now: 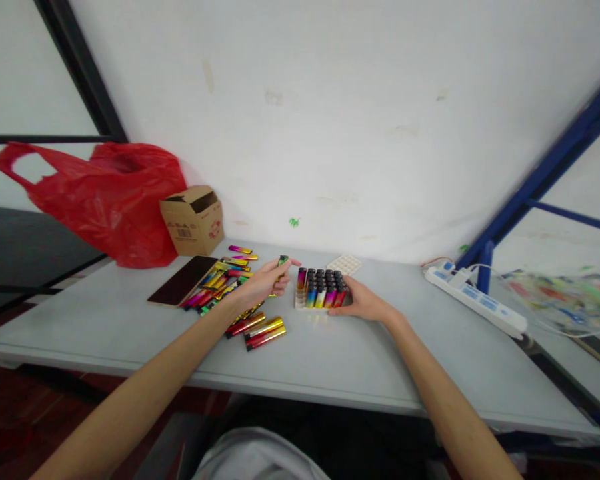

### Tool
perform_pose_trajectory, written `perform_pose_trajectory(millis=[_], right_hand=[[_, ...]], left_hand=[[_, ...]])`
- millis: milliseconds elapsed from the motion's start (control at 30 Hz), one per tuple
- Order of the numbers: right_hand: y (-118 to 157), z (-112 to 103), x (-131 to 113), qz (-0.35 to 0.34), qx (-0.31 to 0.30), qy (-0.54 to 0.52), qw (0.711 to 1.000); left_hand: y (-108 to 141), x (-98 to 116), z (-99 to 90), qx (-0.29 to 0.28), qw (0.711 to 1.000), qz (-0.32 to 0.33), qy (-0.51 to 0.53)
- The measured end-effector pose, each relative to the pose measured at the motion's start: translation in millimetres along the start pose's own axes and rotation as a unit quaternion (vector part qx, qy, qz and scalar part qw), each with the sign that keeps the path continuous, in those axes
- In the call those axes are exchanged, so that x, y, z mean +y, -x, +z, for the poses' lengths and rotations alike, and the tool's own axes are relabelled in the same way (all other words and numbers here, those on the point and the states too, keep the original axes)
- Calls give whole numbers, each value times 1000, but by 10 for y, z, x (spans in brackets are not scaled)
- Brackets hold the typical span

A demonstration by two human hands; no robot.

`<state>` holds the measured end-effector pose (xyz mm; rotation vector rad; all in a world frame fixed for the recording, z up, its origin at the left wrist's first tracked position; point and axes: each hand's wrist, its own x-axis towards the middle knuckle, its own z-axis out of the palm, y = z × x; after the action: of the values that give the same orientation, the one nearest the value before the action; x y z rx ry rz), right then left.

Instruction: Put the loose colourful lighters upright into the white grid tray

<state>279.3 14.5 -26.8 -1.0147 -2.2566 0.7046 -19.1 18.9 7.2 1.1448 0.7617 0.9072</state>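
Note:
My left hand (263, 285) is closed on a lighter (283, 260) with a green top, just left of a pale tray (301, 303). Rows of upright lighters (326, 293) with black tops fill most of that tray, while empty round slots show along its left side. Around the tray's right end my right hand (363, 301) is curled, thumb at the front. Many loose lighters (220, 280) in shiny colours lie piled beneath and left of my left hand. Nearer the table's front edge are a few more lighters (265, 333), lying flat side by side.
An open cardboard box (193, 223) and a red plastic bag (115, 207) stand at the back left. A dark flat panel (183, 281) lies by the pile. Behind the tray is a pale slotted sheet (345, 264). A white power strip (475, 300) lies at the right.

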Motion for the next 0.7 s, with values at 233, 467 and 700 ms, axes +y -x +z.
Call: perform_pose_trajectory(millis=[233, 467, 700], right_hand=[[6, 2, 5, 2, 5, 0, 1000], [5, 4, 12, 9, 4, 6, 1000], [5, 7, 31, 11, 3, 8, 1000]], left_hand=[[-73, -24, -88, 34, 999, -38, 19], [-58, -68, -92, 10, 999, -25, -37], [-50, -68, -26, 20, 999, -22, -36]])
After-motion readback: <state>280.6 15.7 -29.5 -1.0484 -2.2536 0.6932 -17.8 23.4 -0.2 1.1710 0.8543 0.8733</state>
